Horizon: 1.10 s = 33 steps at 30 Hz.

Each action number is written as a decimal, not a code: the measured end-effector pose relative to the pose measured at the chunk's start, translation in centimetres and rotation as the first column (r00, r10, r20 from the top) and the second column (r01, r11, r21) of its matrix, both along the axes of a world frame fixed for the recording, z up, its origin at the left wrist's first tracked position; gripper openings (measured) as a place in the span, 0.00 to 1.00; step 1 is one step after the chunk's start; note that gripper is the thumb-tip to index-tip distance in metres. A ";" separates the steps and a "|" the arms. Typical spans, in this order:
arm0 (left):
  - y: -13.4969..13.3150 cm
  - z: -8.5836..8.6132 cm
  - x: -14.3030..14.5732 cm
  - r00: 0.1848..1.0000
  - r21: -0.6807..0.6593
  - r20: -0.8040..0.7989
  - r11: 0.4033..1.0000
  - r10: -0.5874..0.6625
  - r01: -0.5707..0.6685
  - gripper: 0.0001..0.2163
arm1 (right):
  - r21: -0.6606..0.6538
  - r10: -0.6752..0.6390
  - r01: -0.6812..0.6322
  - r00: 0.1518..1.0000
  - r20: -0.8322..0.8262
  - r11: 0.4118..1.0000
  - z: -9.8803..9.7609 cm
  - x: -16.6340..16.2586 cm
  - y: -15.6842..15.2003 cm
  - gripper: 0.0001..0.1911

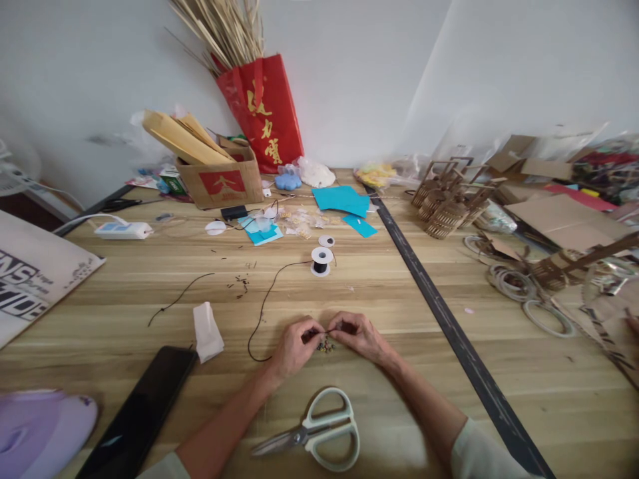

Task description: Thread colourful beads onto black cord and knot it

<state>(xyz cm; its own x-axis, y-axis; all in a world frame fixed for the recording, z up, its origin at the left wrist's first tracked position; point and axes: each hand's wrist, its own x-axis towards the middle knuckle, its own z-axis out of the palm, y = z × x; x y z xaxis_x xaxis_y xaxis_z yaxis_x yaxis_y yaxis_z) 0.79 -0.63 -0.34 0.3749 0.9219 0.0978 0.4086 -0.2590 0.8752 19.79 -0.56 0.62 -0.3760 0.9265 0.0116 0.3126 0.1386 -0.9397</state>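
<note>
My left hand [293,346] and my right hand [360,334] rest close together on the wooden table [389,399], both with fingertips pinched on a thin black cord [264,303]. A small cluster of tiny beads [325,344] lies between the two hands. The cord loops left of my left hand and runs up to a white spool [321,260] further back. White-handled scissors [319,429] lie on the table just in front of my forearms.
A black phone [140,412] and folded white paper [206,331] lie to the left. A loose cord piece [180,298], a cardboard box [219,179], a red bag [263,110], teal paper [342,199] and wooden lattice parts [446,199] sit further back. A dark strip [449,319] crosses the table.
</note>
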 end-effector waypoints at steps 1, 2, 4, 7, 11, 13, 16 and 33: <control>0.0 0.0 0.0 1.000 -0.002 -0.003 1.000 -0.002 0.002 0.04 | 0.002 0.001 -0.001 1.000 -0.003 1.000 0.0 0.0 0.0 0.08; 0.0 0.1 0.0 1.000 -0.003 -0.005 1.000 -0.004 0.004 0.04 | 0.002 0.003 -0.003 1.000 -0.008 1.000 0.1 0.0 0.0 0.08; 0.0 0.1 0.1 1.000 0.000 -0.008 1.000 -0.007 0.007 0.04 | 0.002 0.006 -0.006 1.000 -0.018 1.000 0.1 0.0 0.0 0.08; 0.0 0.1 0.1 1.000 0.010 -0.012 1.000 -0.010 0.010 0.04 | 0.002 0.004 -0.004 1.000 -0.014 1.000 0.0 0.0 0.0 0.08; 0.0 0.1 0.1 1.000 0.013 -0.011 1.000 -0.013 0.013 0.04 | -0.007 0.002 -0.002 1.000 0.002 1.000 -0.1 0.0 -0.1 0.08; 0.0 0.1 0.1 1.000 0.008 -0.006 1.000 -0.016 0.016 0.04 | -0.012 0.004 -0.004 1.000 -0.001 1.000 -0.1 0.0 -0.1 0.07; 0.0 0.1 0.0 1.000 0.005 -0.001 1.000 -0.016 0.016 0.04 | -0.017 0.004 -0.004 1.000 -0.011 1.000 0.0 -0.1 -0.1 0.07; -0.1 0.3 0.0 1.000 0.016 -0.017 1.000 -0.020 0.020 0.05 | 0.012 0.001 -0.001 1.000 -0.002 1.000 0.0 -0.1 -0.1 0.10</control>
